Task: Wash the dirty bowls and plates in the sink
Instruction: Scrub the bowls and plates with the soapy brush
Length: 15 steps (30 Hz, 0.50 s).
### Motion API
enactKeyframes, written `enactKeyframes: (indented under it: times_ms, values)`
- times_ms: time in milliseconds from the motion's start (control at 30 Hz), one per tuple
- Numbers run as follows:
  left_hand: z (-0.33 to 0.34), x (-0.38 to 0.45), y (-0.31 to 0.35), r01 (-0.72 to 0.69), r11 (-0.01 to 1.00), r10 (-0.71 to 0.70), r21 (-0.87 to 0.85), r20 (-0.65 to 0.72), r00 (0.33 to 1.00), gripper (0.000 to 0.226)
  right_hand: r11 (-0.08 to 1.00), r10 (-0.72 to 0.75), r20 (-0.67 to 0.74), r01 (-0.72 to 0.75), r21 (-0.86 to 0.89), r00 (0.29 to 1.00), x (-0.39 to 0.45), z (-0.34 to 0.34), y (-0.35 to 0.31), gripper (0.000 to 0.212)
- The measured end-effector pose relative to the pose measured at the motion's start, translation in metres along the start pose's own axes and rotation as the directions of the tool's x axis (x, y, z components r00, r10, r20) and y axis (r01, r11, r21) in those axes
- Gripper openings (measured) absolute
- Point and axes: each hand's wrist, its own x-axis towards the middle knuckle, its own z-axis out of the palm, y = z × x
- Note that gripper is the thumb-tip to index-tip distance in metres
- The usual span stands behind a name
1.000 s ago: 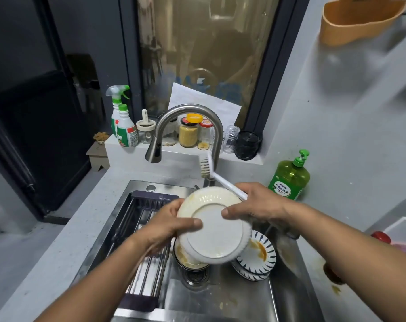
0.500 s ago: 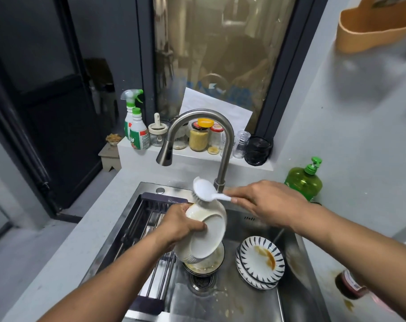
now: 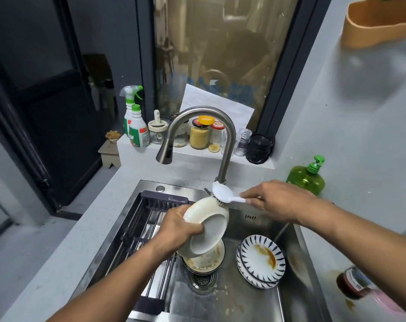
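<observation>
While the person leans over the steel sink [image 3: 297, 259], the left hand [image 3: 174, 228] grips a white bowl [image 3: 206, 228] by its rim, fingers curled round the edge, and holds it tilted above the basin with its underside turned toward the viewer. Straight below it, over the drain [image 3: 203, 278], sits another dirty bowl [image 3: 209, 261] smeared with yellowish residue. Just to the right, a small stack of blue-striped plates [image 3: 261, 261] rests on the sink floor, the top one streaked with brown sauce. A sliding drying rack [image 3: 148, 219] spans the left side of the basin. The right hand [image 3: 278, 201] pinches the handle of a white dish brush [image 3: 222, 194], whose bristles touch the upper rim of the held bowl. On the bench to the right lies a dark-capped jar [image 3: 352, 284] beside a brown spill. Further back, the curved steel faucet [image 3: 197, 126] rises behind the basin, and a green soap pump bottle [image 3: 306, 180] stands at the right corner. Along the ledge behind stand a spray bottle [image 3: 133, 119], several jars [image 3: 199, 133] and a black container [image 3: 258, 147].
</observation>
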Motion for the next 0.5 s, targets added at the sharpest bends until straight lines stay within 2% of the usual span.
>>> enactKeyframes:
  times_ms: [133,233,333,500]
  values:
    - [0.007,0.002,0.0,0.013,1.0,-0.013,-0.019,0.004,1.0,0.038,0.992,-0.123,-0.047,0.122,-0.032,0.991,0.0,0.005,-0.022,0.034]
    - [0.003,0.002,-0.004,0.075,0.972,-0.084,-0.223,-0.028,0.996,0.042,0.997,-0.029,-0.07,0.034,0.074,0.997,0.005,0.006,-0.005,0.033]
    - [-0.002,0.007,-0.007,0.158,0.856,-0.188,-0.493,-0.013,0.982,0.05,0.968,0.074,-0.024,-0.066,0.241,0.997,0.008,0.016,0.02,0.031]
    - [-0.001,0.016,-0.009,0.148,0.62,-0.232,-0.77,0.001,0.973,0.038,0.934,0.086,-0.05,-0.063,0.352,0.995,0.009,0.037,0.033,0.028]
